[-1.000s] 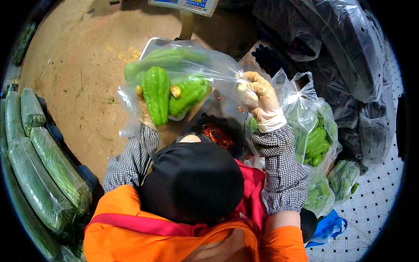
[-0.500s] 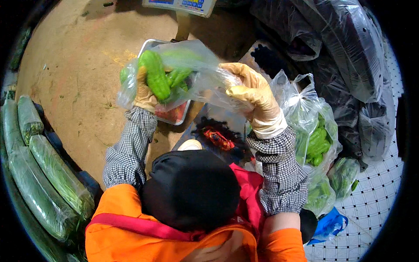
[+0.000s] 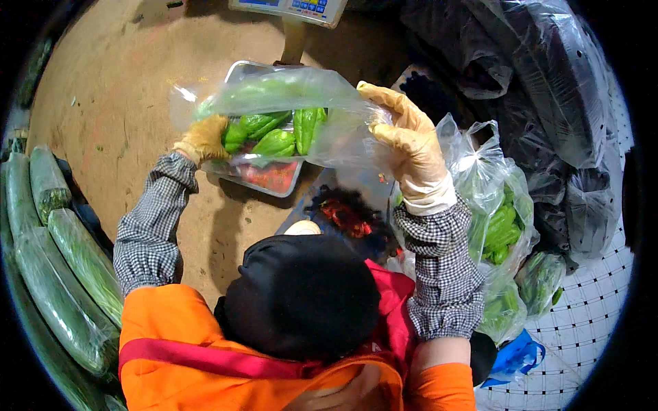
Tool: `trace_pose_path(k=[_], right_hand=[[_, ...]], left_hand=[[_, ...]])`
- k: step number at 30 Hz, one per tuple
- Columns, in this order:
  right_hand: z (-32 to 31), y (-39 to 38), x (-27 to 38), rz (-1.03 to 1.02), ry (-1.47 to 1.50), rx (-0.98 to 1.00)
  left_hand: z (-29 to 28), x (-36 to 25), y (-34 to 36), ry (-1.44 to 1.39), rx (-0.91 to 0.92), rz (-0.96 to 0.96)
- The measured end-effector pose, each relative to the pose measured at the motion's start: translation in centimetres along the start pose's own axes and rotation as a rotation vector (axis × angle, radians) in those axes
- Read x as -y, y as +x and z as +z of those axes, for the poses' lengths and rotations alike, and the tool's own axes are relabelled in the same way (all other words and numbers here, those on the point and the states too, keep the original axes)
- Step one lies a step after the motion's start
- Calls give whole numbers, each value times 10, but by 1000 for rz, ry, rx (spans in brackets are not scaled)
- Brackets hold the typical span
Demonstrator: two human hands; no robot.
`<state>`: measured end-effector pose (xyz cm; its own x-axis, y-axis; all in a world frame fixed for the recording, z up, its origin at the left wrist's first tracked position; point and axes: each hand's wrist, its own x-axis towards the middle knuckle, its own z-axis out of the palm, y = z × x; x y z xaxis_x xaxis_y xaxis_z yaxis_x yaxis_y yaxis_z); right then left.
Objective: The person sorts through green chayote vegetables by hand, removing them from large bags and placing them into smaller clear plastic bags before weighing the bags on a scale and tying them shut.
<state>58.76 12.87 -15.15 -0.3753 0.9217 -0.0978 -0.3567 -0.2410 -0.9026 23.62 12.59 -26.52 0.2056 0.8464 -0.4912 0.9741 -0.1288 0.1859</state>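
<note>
A clear plastic bag [image 3: 343, 89] stretches between my hands over a metal scale tray [image 3: 296, 179]. Several green, ridged chayotes [image 3: 275, 142] show inside or through the bag; the film makes it hard to tell which lie directly on the tray. My gloved left hand [image 3: 202, 139] is closed at the bag's left end, its fingertips against a chayote. My gloved right hand [image 3: 411, 140] grips the gathered plastic at the right end between thumb and fingers. Something red, partly covered, shows in the tray's lower part.
Behind the tray stands a scale display [image 3: 291, 8] on a post. Plastic-wrapped long green vegetables [image 3: 65, 294] lie at the left. At the right are a bag of green vegetables [image 3: 504, 233], large dark plastic-wrapped bundles [image 3: 534, 82] and a blue bag [image 3: 514, 356].
My left hand has moved left and down, away from the large chayote it held up. The bag has spread wider over the tray. My right hand has shifted slightly right.
</note>
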Motion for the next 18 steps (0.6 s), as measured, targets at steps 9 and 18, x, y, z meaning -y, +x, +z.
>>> trace_pose_path(k=[9, 18], right_hand=[[11, 2, 0, 55, 5, 104], [-19, 7, -52, -69, -518, -22]], left_hand=[[-35, -37, 70, -428, -619, -131], [0, 37, 36, 382, -187, -323]])
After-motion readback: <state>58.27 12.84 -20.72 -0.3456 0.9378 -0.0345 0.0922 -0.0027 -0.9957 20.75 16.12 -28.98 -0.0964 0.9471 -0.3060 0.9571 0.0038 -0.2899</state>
